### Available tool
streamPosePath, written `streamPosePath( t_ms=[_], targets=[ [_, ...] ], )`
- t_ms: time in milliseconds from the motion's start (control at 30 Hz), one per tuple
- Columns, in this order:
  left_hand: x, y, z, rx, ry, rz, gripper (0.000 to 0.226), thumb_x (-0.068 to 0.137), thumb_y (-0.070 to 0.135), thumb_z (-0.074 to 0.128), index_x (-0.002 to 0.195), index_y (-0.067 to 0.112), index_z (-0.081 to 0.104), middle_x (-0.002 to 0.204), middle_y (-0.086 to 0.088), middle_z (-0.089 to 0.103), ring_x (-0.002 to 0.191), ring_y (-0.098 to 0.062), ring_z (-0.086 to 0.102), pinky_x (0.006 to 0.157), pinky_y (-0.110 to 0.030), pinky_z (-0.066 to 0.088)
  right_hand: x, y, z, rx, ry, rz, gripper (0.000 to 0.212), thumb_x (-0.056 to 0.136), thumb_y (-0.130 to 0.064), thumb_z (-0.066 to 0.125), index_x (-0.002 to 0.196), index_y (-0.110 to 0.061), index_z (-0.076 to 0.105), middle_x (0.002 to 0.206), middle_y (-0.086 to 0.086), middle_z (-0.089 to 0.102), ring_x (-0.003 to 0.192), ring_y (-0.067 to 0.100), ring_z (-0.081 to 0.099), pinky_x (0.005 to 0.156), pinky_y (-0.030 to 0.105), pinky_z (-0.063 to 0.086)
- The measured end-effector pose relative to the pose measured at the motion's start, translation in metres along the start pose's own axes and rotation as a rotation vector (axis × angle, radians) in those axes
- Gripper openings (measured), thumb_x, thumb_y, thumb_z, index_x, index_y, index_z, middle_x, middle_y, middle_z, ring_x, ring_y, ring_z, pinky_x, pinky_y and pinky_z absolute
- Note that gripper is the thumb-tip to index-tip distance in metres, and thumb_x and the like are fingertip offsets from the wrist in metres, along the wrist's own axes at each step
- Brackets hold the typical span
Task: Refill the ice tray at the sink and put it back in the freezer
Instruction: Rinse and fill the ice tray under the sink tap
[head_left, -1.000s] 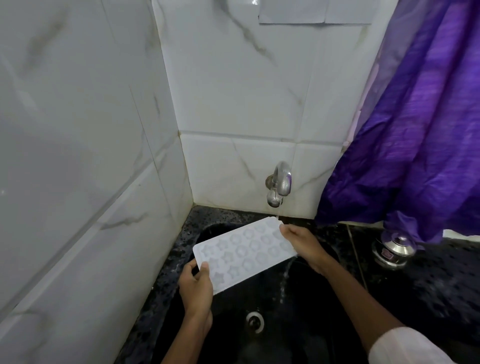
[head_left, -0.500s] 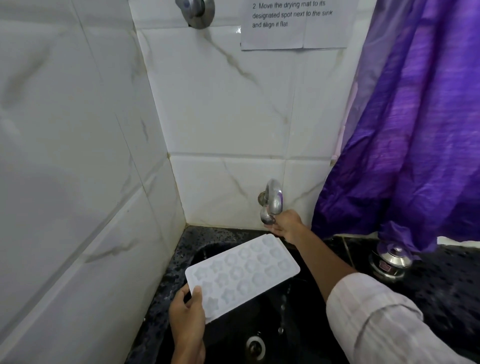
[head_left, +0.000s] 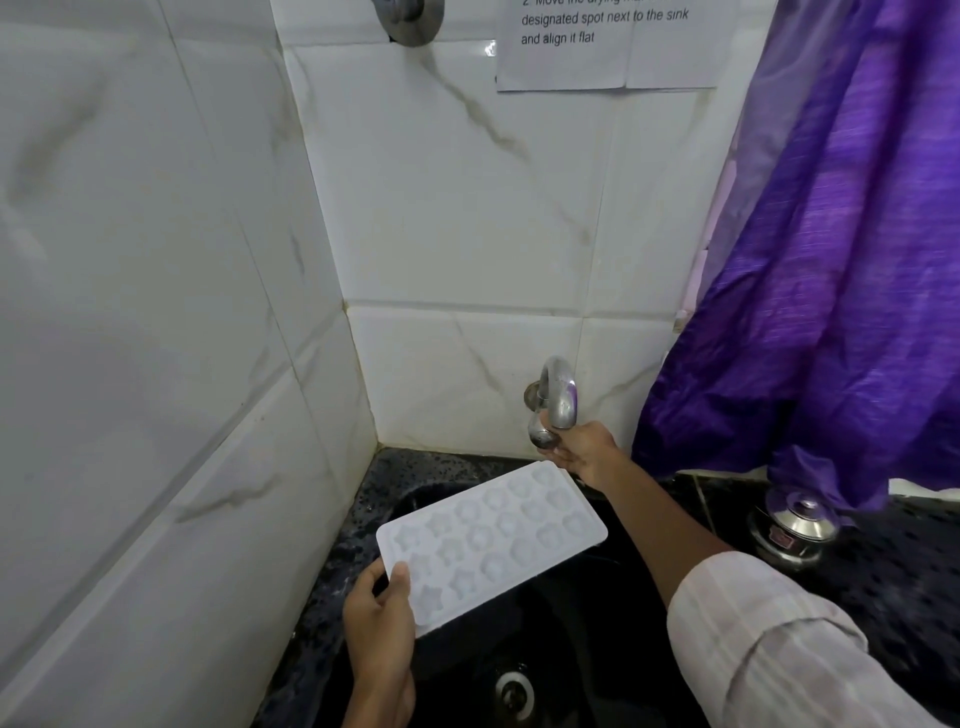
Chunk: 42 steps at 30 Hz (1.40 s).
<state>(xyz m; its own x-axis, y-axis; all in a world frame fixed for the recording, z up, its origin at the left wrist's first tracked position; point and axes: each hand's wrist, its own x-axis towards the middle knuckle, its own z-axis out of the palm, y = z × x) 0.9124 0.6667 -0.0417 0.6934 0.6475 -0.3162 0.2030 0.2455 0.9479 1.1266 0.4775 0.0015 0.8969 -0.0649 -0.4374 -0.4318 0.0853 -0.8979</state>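
While the white marble-tile walls (head_left: 156, 312) fill most of the view and a purple curtain (head_left: 831, 260) hangs at the right, the action sits low in the corner, over the black sink (head_left: 571, 649) set in a dark speckled counter (head_left: 893, 571).

Ice tray (head_left: 491, 540) next: white, w/ star- and flower-shaped pockets, held out over the basin, not resting on anything. Its long axis runs from near-left up to far-right, so the far short end points toward the tap (head_left: 553, 402) and stops just below and in front of the spout. Whether the pockets hold water can't be told from here.

Left hand (head_left: 382, 623) has the near-left corner, thumb pressed on the tray's top face, fingers wrapped under: a firm pinch, carrying the tray alone. Right hand (head_left: 582, 449), arm in a pale sleeve (head_left: 779, 649), reaches past the tray's far end, fingers curled up at the tap by the spout tip; touching it, but a closed grasp vs. a light touch can't be told. No stream of water visible.

So the right hand is the one nearer the tap, the left the only one on the tray. Judgement: this is the tap-working step, w/ the freezer leg not yet begun; likely the tray needs steadying level, since one corner grip invites a tilt and spill.

Small stuff: steel pot lid (head_left: 795, 519) on the counter, drain (head_left: 514, 693) at the sink bottom.
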Motion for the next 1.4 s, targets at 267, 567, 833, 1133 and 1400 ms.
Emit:
streamPosePath(
  t_ms=[267,567,833,1133,1400],
  targets=[
    [0.0005,-0.0027,-0.0016,0.006,0.005,-0.019,0.018,0.100,0.015,0.058,0.115,0.008,0.066,0.091,-0.001,0.071,0.080,-0.018,0.069,0.057,-0.027,0.048,0.0040,0.0027,0.0023,0.024,0.012,-0.004,0.058,0.086,-0.017,0.075,0.130,0.010,0.048,0.114,0.023,0.066,0.097,0.030,0.069,0.078,0.034,0.060],
    [-0.0031,-0.0040,-0.0028,0.002,-0.007,-0.025,0.021,0.101,0.016,0.057,0.118,0.008,0.066,0.092,0.000,0.071,0.081,-0.017,0.069,0.056,-0.027,0.049,0.0076,0.0041,0.0020,0.002,0.034,-0.004,0.055,0.087,-0.015,0.073,0.130,0.008,0.048,0.122,0.024,0.062,0.104,0.031,0.068,0.086,0.037,0.059],
    [-0.0034,-0.0036,-0.0036,0.001,0.002,-0.034,0.021,0.101,0.015,0.056,0.118,0.009,0.066,0.089,0.002,0.071,0.078,-0.016,0.070,0.055,-0.026,0.049,0.0103,0.0055,0.0000,-0.007,0.030,-0.012,0.045,0.086,-0.017,0.075,0.118,0.010,0.057,0.116,0.024,0.067,0.103,0.031,0.070,0.092,0.038,0.057],
    [-0.0042,-0.0030,-0.0009,-0.008,-0.002,-0.018,0.015,0.100,0.014,0.057,0.111,0.010,0.066,0.086,0.001,0.072,0.070,-0.009,0.069,0.045,-0.013,0.048,0.0077,0.0031,0.0003,0.024,0.013,-0.011,0.047,0.087,-0.016,0.075,0.120,0.011,0.055,0.100,0.019,0.066,0.071,0.020,0.067,0.063,0.025,0.059],
    [-0.0031,-0.0034,0.0016,-0.018,-0.003,-0.006,0.014,0.100,0.014,0.057,0.110,0.011,0.067,0.087,0.001,0.071,0.073,-0.011,0.068,0.042,-0.011,0.046,0.0096,0.0021,-0.0006,-0.041,0.016,-0.021,0.057,0.086,-0.020,0.076,0.127,0.008,0.049,0.118,0.023,0.065,0.080,0.024,0.069,0.061,0.025,0.059]
  ],
)
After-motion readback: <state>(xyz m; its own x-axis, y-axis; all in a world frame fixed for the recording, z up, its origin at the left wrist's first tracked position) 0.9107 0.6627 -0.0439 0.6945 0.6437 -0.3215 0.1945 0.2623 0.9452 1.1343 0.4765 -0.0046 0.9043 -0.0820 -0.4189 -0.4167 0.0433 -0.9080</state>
